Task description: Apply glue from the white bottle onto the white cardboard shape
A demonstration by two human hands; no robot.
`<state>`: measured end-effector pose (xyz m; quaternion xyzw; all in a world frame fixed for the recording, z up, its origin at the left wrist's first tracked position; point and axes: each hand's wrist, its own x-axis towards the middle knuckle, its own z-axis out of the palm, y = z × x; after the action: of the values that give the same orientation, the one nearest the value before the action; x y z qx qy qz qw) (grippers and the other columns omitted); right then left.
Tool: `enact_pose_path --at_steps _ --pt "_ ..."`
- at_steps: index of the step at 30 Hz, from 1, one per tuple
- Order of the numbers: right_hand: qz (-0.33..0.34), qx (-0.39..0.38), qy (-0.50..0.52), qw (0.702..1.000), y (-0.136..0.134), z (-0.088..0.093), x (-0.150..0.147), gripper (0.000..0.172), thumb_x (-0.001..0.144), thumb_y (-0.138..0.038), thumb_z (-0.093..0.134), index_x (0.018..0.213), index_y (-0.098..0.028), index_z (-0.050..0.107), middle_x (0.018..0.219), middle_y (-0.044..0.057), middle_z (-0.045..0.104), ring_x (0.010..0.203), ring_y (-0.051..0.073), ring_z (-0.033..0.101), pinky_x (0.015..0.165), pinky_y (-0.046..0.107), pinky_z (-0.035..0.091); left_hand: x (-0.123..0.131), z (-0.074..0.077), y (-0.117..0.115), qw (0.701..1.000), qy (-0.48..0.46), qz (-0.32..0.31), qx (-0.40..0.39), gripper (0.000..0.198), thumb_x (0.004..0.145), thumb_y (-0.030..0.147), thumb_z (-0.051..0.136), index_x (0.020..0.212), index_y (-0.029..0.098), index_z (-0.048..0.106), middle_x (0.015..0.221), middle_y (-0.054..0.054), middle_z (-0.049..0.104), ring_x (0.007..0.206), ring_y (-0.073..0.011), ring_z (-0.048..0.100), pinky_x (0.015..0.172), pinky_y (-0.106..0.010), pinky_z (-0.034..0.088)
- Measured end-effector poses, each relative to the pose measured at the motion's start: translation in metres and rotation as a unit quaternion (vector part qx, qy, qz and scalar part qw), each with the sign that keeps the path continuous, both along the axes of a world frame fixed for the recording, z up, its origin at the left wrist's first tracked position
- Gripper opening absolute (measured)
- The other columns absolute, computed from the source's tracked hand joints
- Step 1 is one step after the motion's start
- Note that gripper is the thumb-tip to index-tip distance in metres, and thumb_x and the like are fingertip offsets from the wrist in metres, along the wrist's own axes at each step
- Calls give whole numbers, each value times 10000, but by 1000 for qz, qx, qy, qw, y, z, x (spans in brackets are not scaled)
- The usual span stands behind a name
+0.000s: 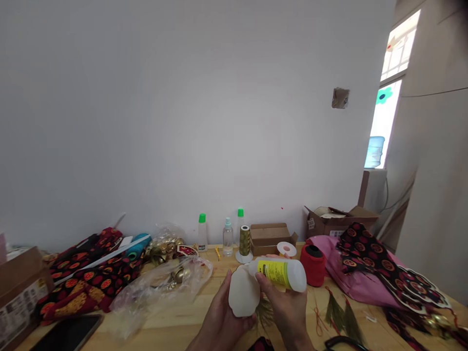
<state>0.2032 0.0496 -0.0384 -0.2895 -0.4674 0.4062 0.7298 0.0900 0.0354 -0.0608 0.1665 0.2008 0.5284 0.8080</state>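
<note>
My left hand (223, 317) grips a flat cream scalloped piece (243, 292) by its lower edge, above the wooden table (175, 321). My right hand (287, 304) is closed around a white glue bottle with a yellow label (280, 273), tipped sideways with its nozzle end touching the top of the cream piece. Green tassels (265, 312) lie just under the hands.
A clear plastic bag (161, 290) with brass bells lies at left, beside red patterned fabric (87, 278) and a dark phone (68, 334). Behind stand two green-capped bottles (202, 233), a clear bottle (227, 238), an olive thread spool (244, 241), cardboard boxes (270, 237), red spool (313, 264), pink fabric (351, 282).
</note>
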Motion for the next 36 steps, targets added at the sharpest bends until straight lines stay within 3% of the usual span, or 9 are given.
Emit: enact_pose_path --at_steps 6,11,16,29,36 --pt "7 -5 3 1000 2 -4 1 386 557 -264 715 876 -139 538 853 81 632 768 215 615 722 346 524 2 2 -1 1000 7 7 -9 308 731 439 496 873 194 618 736 -36 687 637 -159 609 495 -261 451" --pt "14 -1 21 1000 0 1 0 564 549 -254 713 1048 -136 477 925 93 621 771 198 613 741 327 510 0 -2 1 1000 4 3 -6 316 732 443 493 868 188 621 746 -45 689 656 -167 614 522 -270 459" --pt "-6 -14 38 999 -2 3 -1 622 530 -273 719 1074 -128 454 988 108 589 805 193 592 823 349 457 -1 -2 1 1000 1 1 -3 311 732 440 492 855 189 630 765 -49 692 659 -177 618 531 -283 472" --pt "5 -22 67 998 -6 8 -2 592 507 -252 726 1038 -127 497 876 87 641 710 192 623 669 287 527 -1 -3 -1 1000 5 2 -10 305 728 436 500 845 184 627 733 -46 691 654 -174 616 520 -277 468" --pt "4 -4 39 999 -1 4 0 574 522 -250 727 1039 -130 508 869 94 653 726 200 634 692 290 527 -1 -1 0 1000 2 2 0 305 734 439 489 851 197 633 754 -48 692 653 -171 614 522 -283 471"
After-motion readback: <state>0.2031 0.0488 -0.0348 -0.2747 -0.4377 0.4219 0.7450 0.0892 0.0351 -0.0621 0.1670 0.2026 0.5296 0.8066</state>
